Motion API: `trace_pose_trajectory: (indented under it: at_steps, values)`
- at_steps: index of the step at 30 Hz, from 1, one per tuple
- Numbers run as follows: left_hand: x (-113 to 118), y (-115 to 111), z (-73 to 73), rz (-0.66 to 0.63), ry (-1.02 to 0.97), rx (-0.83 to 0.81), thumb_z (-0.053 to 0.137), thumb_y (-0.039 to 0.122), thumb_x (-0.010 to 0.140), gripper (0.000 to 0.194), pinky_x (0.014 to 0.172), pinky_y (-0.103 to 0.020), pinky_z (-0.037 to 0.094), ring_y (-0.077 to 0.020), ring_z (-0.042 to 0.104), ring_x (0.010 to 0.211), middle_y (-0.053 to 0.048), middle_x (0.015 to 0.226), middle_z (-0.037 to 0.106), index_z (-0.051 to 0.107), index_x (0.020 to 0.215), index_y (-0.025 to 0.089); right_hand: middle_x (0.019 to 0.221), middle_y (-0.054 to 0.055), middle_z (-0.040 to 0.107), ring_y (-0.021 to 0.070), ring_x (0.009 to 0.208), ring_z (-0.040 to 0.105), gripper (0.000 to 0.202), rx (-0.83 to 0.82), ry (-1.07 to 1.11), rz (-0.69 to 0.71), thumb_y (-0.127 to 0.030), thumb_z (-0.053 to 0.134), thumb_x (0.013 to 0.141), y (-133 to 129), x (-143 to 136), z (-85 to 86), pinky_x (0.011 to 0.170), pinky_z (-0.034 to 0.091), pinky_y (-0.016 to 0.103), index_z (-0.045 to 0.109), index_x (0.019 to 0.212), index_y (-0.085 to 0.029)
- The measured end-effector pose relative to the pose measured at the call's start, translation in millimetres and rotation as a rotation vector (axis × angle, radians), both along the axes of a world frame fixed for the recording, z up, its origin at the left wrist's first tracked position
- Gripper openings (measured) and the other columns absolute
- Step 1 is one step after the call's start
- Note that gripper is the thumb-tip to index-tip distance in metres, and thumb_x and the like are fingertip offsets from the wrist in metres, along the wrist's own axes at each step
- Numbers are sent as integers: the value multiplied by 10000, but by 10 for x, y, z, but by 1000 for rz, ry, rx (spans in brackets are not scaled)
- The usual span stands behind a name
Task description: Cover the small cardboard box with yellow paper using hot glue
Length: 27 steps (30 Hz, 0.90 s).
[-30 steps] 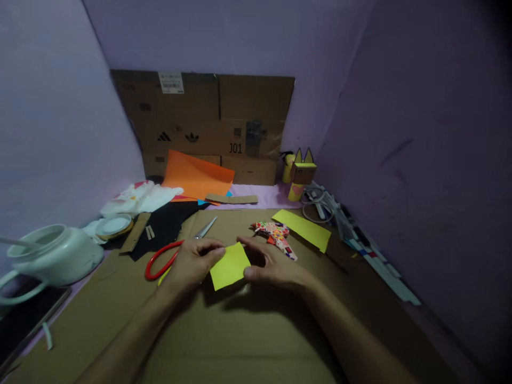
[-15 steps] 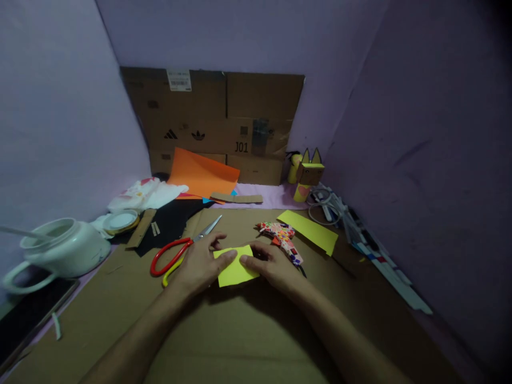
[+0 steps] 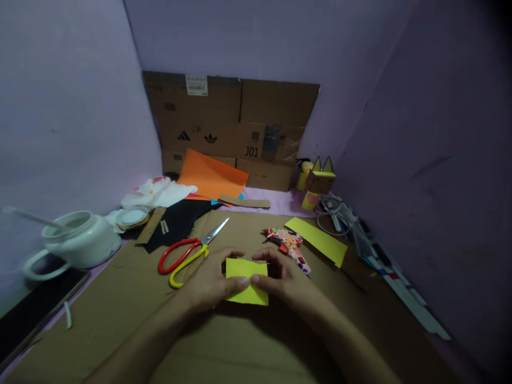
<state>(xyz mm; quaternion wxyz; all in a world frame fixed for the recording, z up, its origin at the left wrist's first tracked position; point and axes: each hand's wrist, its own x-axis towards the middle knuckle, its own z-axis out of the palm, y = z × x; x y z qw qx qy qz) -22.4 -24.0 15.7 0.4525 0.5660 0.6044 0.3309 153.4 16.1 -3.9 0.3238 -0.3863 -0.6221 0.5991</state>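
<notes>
A small piece of yellow paper is held between both hands above the cardboard surface. My left hand grips its left side, thumb on the front face and fingers behind. My right hand has the right side the same way, and the two thumb tips nearly meet at the paper's middle. Scissors with one red and one yellow handle lie just left of my left hand, blades partly apart. Beyond my right hand rests a glue gun with a patterned, colourful cover.
A yellow paper strip lies at right. A white pot with a utensil in it stands left, near a dark flat device. At the back are an orange sheet, a cardboard panel and a cardboard animal figure.
The view has shifted, so the surroundings sit farther right in it. The yellow paper has turned slightly and appears lower, with both hands still on it and the fingers behind more spread.
</notes>
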Motion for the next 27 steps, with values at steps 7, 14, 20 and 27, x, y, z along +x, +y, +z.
trace_pose_trajectory:
  at_steps: [7, 14, 20, 27]
  values:
    - [103, -57, 43, 42, -147, 69, 682, 338, 637, 549, 765, -360, 473, -291, 597, 928, -137, 1059, 632, 534, 1125, 134, 1028, 81, 627, 230, 934, 605, 404, 35, 150, -56, -203, 715, 614, -36, -2, 40, 793, 481, 364, 558, 987, -195]
    - [175, -74, -2, 94, -317, 76, 586, 455, 725, 499, 699, -324, 489, -239, 617, 819, -99, 965, 641, 471, 1097, 144, 1086, 94, 626, 248, 935, 623, 291, 116, 157, -104, -256, 683, 691, -82, -30, 17, 769, 513, 378, 631, 970, -191]
    - [208, -92, -11, 100, -315, 71, 561, 489, 743, 489, 712, -333, 483, -236, 608, 818, -82, 953, 628, 460, 1092, 161, 1081, 88, 631, 239, 943, 613, 264, 222, 122, -122, -294, 656, 728, -65, -28, -1, 773, 509, 359, 655, 974, -196]
    - [259, -106, -39, 184, -280, 118, 541, 471, 778, 442, 785, -356, 463, -257, 589, 898, -98, 984, 624, 495, 1068, 141, 995, 78, 666, 234, 952, 594, 240, 350, 32, -101, -350, 532, 829, -110, -46, 65, 805, 470, 348, 685, 947, -207]
